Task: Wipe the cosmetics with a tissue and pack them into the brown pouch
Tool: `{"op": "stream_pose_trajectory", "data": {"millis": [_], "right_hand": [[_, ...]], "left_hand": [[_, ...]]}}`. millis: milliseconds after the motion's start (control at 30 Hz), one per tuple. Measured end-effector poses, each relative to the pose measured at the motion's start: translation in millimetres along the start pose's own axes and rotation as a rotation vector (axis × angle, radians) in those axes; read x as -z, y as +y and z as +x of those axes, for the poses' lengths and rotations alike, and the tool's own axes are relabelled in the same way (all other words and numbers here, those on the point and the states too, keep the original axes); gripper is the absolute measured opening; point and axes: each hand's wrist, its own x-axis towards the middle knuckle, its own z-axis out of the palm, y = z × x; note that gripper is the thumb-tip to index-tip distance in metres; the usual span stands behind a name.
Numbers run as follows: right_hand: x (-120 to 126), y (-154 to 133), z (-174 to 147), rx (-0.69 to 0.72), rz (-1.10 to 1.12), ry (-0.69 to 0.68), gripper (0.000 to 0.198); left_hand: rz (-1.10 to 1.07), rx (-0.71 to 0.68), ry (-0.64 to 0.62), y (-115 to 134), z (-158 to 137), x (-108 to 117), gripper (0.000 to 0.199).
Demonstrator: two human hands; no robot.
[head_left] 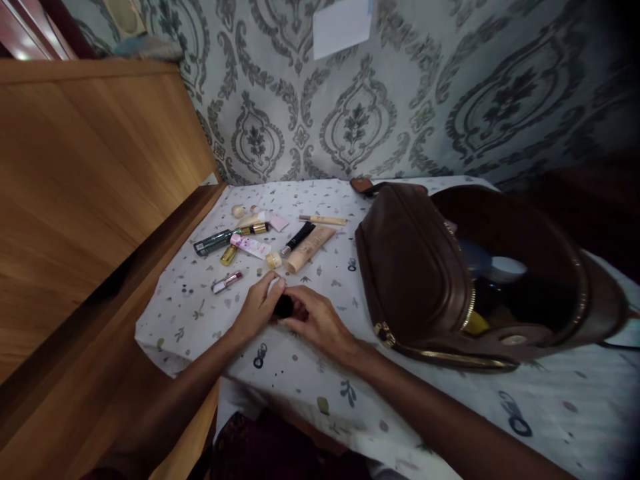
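A small, dark, rounded object (284,306) sits between my two hands, low over the cloth; its kind is hard to make out. My left hand (261,303) is closed on its left side, thumb on top. On the other side my right hand (320,319) grips it with bent fingers. Just beyond my hands lie a beige squeeze tube (311,248), a black tube (299,239) and a little cream-coloured jar (274,260). To the left rests a lip gloss (227,282) with a dark red cap.
Farther left are a pink-and-white tube (250,246), a dark green bottle (213,243), a gold bottle (229,255) and a pink packet (279,222). A slim gold stick (323,219) lies behind. An unzipped brown bag (410,267) stands right; a wooden panel (100,153) rises left.
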Motion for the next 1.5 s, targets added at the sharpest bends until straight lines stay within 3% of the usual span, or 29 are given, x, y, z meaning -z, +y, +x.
{"op": "stream_pose_trajectory", "data": {"millis": [100,167,367,467,600,667,833,900,1033,1200,1300,1400,1500], "right_hand": [[-1,1,0,0.005,0.019,0.045,0.044],[-2,1,0,-0.027,0.033,0.069,0.048],[-1,3,3,-0.129,0.061,0.125,0.051],[1,4,4,-0.124,0.036,0.135,0.045],[4,4,5,-0.098,0.006,0.149,0.039],[6,2,5,-0.085,-0.009,0.146,0.04],[9,0,3,0.02,-0.086,0.148,0.037],[8,1,3,0.056,-0.113,0.15,0.041],[7,4,2,0.017,-0.121,0.181,0.051],[7,4,3,-0.149,-0.106,0.206,0.047],[7,4,4,-0.162,-0.101,0.188,0.045],[7,4,4,-0.09,-0.114,0.163,0.044],[9,5,4,0.033,-0.128,0.139,0.045]], "left_hand": [[-0.157,0.137,-0.111,0,1,1,0.043],[-0.181,0.154,-0.109,0,0,0,0.043],[0.077,-0.079,0.079,8,4,-5,0.03],[0.126,-0.125,0.052,11,11,-7,0.028],[0.085,-0.15,0.003,8,26,-8,0.041],[-0.008,-0.104,-0.04,4,32,-8,0.049],[-0.26,0.163,-0.232,-4,34,-7,0.061],[-0.302,0.176,-0.254,-5,33,-7,0.06],[-0.275,0.122,-0.162,-5,32,-9,0.054],[-0.097,-0.096,0.032,-4,30,-16,0.041],[-0.062,-0.118,0.044,-4,28,-17,0.038],[-0.089,-0.115,0.032,-5,28,-15,0.04],[-0.195,0.027,-0.084,-8,31,-12,0.048]]}}
